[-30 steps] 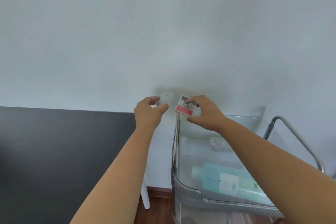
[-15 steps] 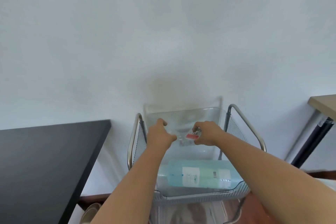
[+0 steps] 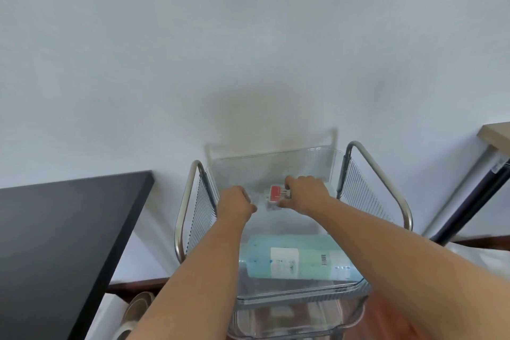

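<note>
Reaching into the clear top tray (image 3: 276, 156) of the cart (image 3: 183, 201), the right hand (image 3: 306, 193) is pinching a red-labelled packet (image 3: 276, 193) low over the tray's far end. The left hand (image 3: 236, 201) is hovering curled just beside the packet; whether its fingers are grasping anything cannot be told. A blue bottle (image 3: 298, 257) is lying on its side at the tray's near end.

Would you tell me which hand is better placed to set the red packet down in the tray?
Right: the right hand pinches the packet, low inside the tray; the left hand sits beside it, not touching it.
</note>
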Motion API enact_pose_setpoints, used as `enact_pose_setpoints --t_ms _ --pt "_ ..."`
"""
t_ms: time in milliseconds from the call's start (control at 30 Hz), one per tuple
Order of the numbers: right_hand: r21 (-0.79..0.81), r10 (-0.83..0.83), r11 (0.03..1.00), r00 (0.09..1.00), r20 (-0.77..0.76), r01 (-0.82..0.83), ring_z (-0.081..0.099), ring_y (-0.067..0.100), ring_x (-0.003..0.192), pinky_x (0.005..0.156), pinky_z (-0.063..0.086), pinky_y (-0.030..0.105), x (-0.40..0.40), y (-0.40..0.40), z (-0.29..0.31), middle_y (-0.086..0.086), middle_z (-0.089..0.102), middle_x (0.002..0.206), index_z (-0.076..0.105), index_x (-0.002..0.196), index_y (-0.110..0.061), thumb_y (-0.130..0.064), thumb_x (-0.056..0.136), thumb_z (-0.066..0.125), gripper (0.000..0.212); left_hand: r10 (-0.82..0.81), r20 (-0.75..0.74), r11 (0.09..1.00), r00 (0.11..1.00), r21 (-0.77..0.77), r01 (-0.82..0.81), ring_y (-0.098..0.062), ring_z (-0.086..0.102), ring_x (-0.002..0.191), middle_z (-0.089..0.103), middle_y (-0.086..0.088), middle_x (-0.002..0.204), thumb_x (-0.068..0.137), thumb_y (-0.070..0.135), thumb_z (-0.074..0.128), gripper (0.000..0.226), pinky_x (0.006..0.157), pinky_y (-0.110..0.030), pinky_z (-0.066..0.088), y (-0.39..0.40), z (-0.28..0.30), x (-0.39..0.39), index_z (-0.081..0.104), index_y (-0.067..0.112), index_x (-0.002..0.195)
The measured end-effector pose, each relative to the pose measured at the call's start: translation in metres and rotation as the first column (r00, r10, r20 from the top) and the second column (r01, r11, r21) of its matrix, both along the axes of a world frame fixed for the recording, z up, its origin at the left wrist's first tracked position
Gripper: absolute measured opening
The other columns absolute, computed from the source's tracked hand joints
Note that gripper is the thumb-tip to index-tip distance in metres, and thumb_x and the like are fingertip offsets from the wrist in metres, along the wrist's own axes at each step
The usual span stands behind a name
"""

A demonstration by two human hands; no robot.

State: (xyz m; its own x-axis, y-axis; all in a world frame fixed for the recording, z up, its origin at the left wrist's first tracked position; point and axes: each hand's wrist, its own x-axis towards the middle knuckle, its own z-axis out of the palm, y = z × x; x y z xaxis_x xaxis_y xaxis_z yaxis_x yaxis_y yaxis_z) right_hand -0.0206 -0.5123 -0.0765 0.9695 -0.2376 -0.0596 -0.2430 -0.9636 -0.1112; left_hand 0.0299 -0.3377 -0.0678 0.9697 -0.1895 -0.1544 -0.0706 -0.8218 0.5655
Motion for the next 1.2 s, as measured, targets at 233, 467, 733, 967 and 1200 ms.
enact_pose_setpoints --t_ms 233,467,733,967,1200 --pt "0.062 0.060 0.996 0.998 0.025 -0.061 0.058 0.024 0.091 0.076 0.049 0.034 0.001 -0.002 -0.004 0.004 0.062 0.103 0.052 0.114 -0.024 -0.037 0.081 0.071 0.041 -0.036 -0.037 0.999 0.999 0.007 0.036 -0.016 0.057 0.074 0.053 0.006 0.077 0.067 0.013 0.089 0.036 0.063 -0.025 0.041 -0.003 -0.010 0.001 0.057 0.018 0.083" --pt "0.048 0.075 0.996 0.994 0.078 -0.079 0.051 0.023 0.098 0.077 0.041 0.033 0.002 -0.008 -0.009 0.002 0.059 0.108 0.054 0.119 -0.033 -0.023 0.086 0.064 0.035 -0.093 0.016 0.991 0.996 0.101 0.091 -0.020 0.056 0.079 0.052 0.000 0.087 0.074 0.018 0.084 0.033 0.066 -0.026 0.042 -0.009 -0.011 0.002 0.059 0.016 0.096" --pt "0.097 0.102 0.989 0.991 0.090 -0.111 0.052 0.023 0.101 0.084 0.040 0.035 0.000 -0.012 -0.009 -0.001 0.059 0.107 0.059 0.111 -0.036 -0.030 0.084 0.070 0.029 -0.092 0.041 0.993 0.995 0.080 0.088 -0.021 0.058 0.076 0.048 0.002 0.082 0.071 0.016 0.087 0.035 0.066 -0.026 0.047 -0.010 -0.016 0.005 0.058 0.021 0.090" --pt "0.070 0.099 0.992 0.991 0.089 -0.105 0.051 0.021 0.099 0.084 0.040 0.036 -0.001 -0.010 -0.008 -0.002 0.057 0.104 0.057 0.111 -0.035 -0.041 0.080 0.073 0.036 -0.087 0.065 0.994 0.994 0.067 0.082 -0.021 0.060 0.077 0.052 0.000 0.091 0.071 0.016 0.087 0.034 0.067 -0.026 0.049 -0.013 -0.017 0.006 0.060 0.024 0.090" --pt "0.029 0.073 0.997 0.992 0.098 -0.076 0.053 0.020 0.090 0.076 0.033 0.033 0.001 -0.005 -0.011 -0.001 0.064 0.098 0.056 0.103 -0.026 -0.038 0.081 0.072 0.029 -0.129 0.081 0.986 0.988 0.118 0.119 -0.020 0.057 0.079 0.052 0.000 0.095 0.072 0.018 0.086 0.038 0.068 -0.027 0.049 -0.011 -0.017 0.005 0.065 0.021 0.104"
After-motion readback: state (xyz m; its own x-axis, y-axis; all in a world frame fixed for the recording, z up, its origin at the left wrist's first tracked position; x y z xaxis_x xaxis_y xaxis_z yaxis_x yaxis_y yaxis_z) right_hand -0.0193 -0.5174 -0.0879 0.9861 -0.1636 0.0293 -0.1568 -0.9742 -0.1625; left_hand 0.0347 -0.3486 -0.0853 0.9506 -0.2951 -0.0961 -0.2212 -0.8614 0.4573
